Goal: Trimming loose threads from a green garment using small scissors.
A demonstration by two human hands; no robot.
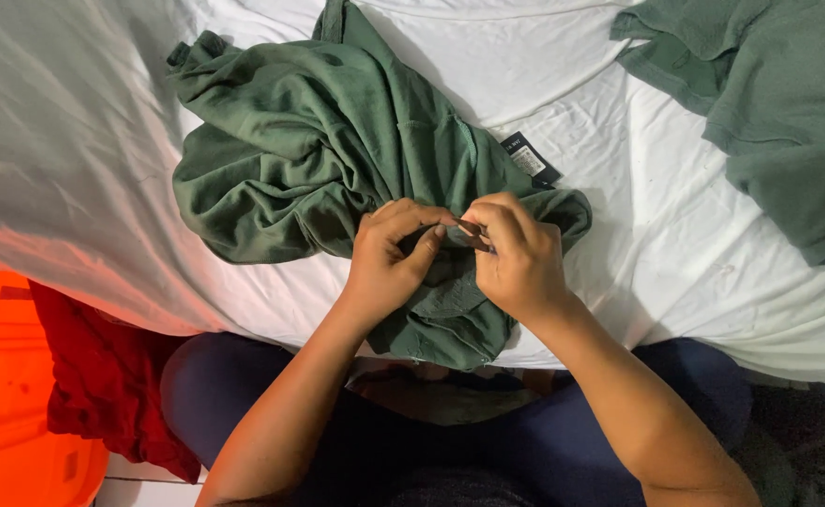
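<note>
Left hand [389, 258] and right hand [518, 255] both pinch a fold of the crumpled green sweatshirt [337, 160], lying on the white bed sheet [647, 216]. Second green garment [769, 103] top right; red cloth [103, 376] hangs beside the orange bin [9, 394], contents not visible.

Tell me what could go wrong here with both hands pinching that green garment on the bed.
The green garment lies crumpled, so the left hand and right hand might catch extra layers in their grip. Its lower edge overhangs the white sheet, so it might slide off. The small thing between the fingertips is too tiny to identify.
</note>
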